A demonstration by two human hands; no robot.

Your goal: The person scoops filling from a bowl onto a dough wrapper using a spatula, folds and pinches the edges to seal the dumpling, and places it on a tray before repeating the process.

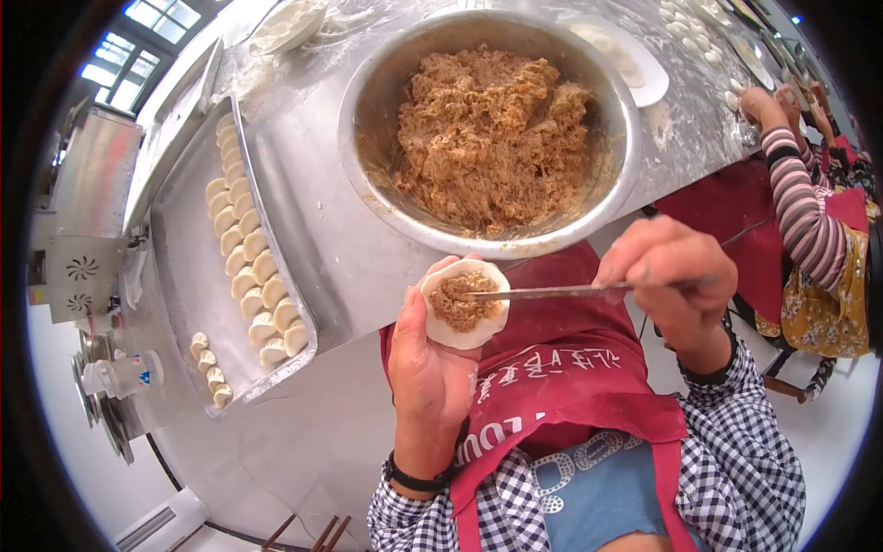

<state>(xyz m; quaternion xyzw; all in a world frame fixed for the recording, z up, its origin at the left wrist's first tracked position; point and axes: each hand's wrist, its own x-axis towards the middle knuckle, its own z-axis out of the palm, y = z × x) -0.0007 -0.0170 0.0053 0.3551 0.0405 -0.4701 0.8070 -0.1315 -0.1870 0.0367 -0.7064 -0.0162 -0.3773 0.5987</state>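
The left hand (430,363) is cupped, palm up, holding a round dough wrapper (463,337) with a dab of filling (457,300) just off the table edge (324,241). The right hand (670,276) is closed on a thin metal spatula (552,292), its tip in that dab. Beyond sits a steel bowl (355,138) of brown mince (492,138). To the left, a tray (184,267) carries rows of folded dumplings (253,267).
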